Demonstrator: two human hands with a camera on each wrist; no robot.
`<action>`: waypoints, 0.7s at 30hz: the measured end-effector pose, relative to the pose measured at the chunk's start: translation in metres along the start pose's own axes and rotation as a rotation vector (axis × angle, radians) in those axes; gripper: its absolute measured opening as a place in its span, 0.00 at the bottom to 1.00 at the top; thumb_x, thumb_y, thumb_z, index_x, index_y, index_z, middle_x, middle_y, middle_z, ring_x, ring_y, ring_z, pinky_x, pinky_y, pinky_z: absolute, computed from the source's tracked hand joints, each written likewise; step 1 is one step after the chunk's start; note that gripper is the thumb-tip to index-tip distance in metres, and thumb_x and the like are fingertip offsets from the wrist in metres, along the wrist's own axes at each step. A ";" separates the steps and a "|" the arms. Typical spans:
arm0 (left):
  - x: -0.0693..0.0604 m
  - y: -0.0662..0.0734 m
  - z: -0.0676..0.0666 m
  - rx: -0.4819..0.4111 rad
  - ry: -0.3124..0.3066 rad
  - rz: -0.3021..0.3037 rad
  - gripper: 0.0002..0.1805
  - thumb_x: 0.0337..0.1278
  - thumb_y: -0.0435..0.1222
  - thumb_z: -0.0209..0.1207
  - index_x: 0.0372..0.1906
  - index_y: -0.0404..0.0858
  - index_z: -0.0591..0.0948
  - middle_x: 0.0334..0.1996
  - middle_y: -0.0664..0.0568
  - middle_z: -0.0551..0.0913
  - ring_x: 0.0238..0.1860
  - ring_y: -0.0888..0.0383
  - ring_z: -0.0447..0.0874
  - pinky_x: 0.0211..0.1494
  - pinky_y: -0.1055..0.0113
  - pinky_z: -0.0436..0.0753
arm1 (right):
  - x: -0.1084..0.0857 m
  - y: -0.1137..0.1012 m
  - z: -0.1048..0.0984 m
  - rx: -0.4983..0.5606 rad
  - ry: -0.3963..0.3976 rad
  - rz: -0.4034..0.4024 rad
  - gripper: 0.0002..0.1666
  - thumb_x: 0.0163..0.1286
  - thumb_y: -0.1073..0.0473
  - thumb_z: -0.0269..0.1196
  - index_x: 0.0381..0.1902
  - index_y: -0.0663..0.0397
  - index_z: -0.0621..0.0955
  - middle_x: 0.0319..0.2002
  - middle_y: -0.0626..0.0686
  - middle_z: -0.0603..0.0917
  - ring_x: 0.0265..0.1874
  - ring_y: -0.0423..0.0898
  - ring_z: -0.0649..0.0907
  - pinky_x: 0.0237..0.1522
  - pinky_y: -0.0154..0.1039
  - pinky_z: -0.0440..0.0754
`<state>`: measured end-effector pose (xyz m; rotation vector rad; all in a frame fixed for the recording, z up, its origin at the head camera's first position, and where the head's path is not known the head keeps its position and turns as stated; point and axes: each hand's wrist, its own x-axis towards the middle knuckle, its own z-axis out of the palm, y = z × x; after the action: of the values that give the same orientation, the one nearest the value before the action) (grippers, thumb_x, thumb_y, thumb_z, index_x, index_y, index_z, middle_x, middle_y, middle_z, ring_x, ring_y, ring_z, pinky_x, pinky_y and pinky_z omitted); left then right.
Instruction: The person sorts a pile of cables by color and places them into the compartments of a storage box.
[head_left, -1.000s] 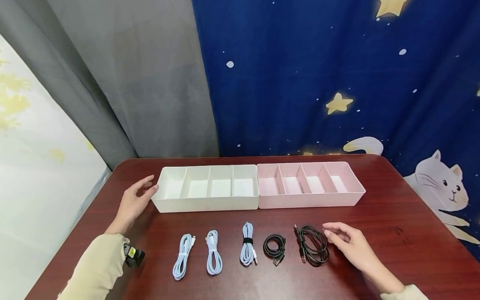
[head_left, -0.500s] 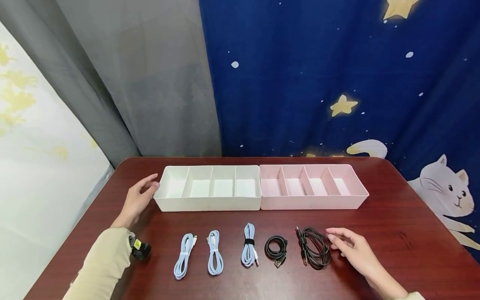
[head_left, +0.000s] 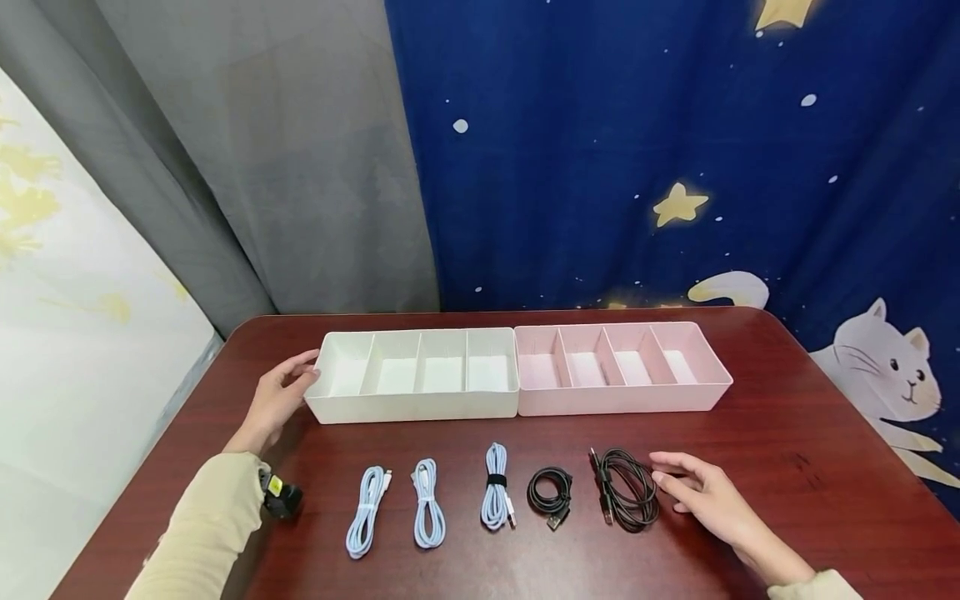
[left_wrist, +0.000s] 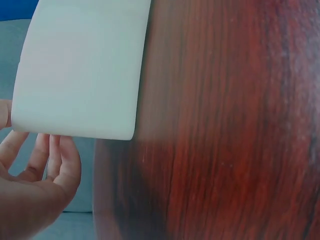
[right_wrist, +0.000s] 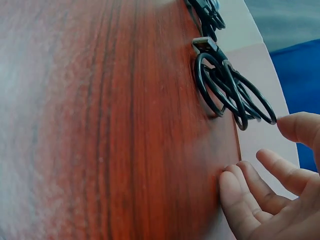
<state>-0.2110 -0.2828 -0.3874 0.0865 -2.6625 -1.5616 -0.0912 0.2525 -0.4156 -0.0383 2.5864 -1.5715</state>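
At the left end of a white divided storage box (head_left: 412, 407), my left hand (head_left: 273, 400) has its fingers loosely bent. In the left wrist view the left hand (left_wrist: 37, 185) lies against the box's end wall (left_wrist: 80, 75), fingertips touching or nearly so. My right hand (head_left: 708, 496) is beside a coiled thick black cable (head_left: 630, 492), fingers relaxed and holding nothing. The right wrist view has one fingertip of the right hand (right_wrist: 275, 195) close to the loop of that black USB cable (right_wrist: 232, 90); contact is unclear.
A pink divided box (head_left: 622, 402) adjoins the white one. In front lie a smaller black coiled cable (head_left: 550, 493), a light blue cable with a black strap (head_left: 495, 504), and two more light blue cables, one (head_left: 429, 508) beside another (head_left: 367, 512). Curtains hang behind the table (head_left: 810, 467).
The head view shifts slightly. My left hand has come a little closer to the white box's end. My right hand stays beside the black cable, and the cables and boxes have not moved.
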 end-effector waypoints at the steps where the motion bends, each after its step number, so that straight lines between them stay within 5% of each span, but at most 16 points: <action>1: 0.000 -0.001 -0.001 -0.001 -0.005 0.001 0.27 0.63 0.45 0.46 0.64 0.38 0.63 0.49 0.40 0.66 0.41 0.61 0.70 0.36 0.74 0.75 | 0.000 0.000 0.000 0.008 -0.010 0.005 0.24 0.64 0.58 0.56 0.54 0.68 0.70 0.49 0.67 0.74 0.34 0.35 0.78 0.28 0.37 0.77; 12: 0.000 -0.004 -0.003 0.044 -0.015 0.012 0.26 0.64 0.45 0.45 0.63 0.38 0.63 0.51 0.39 0.66 0.43 0.57 0.70 0.37 0.72 0.76 | 0.002 0.003 0.000 0.118 -0.107 0.016 0.27 0.67 0.57 0.53 0.56 0.74 0.66 0.49 0.69 0.72 0.35 0.37 0.79 0.32 0.38 0.78; 21: 0.001 -0.005 -0.001 0.034 0.012 0.024 0.25 0.63 0.43 0.46 0.62 0.37 0.65 0.49 0.39 0.67 0.37 0.67 0.71 0.35 0.73 0.76 | 0.005 0.001 0.004 0.140 -0.148 -0.001 0.28 0.65 0.58 0.55 0.56 0.73 0.66 0.49 0.68 0.72 0.39 0.39 0.78 0.35 0.37 0.78</action>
<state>-0.2114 -0.2861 -0.3909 0.0644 -2.6710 -1.5041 -0.0956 0.2490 -0.4188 -0.1380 2.3615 -1.6774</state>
